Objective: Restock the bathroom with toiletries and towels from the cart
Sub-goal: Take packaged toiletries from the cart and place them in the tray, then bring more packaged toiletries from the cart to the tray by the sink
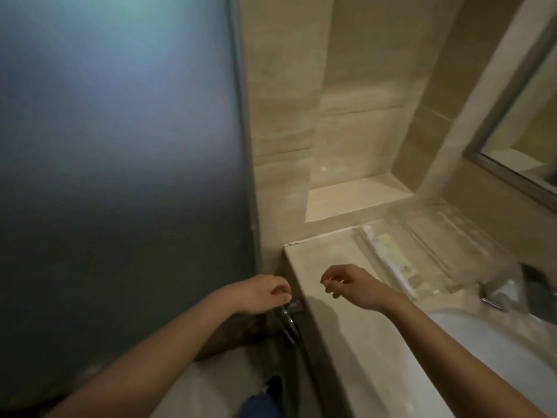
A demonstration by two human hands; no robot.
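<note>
On the surface (316,254), far right of both hands, a clear tray (470,254) holds flat wrapped toiletries (391,257) — light, probably slippery, best pinched at an edge. The right hand (352,285) hovers loosely curled, empty — the left hand (262,292) curls beside a chrome fitting (291,307), grip unclear.

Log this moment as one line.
left hand: curled by metal fitting, grip unclear | right hand: empty, loosely curled over counter | clear tray: holds wrapped packets
</note>
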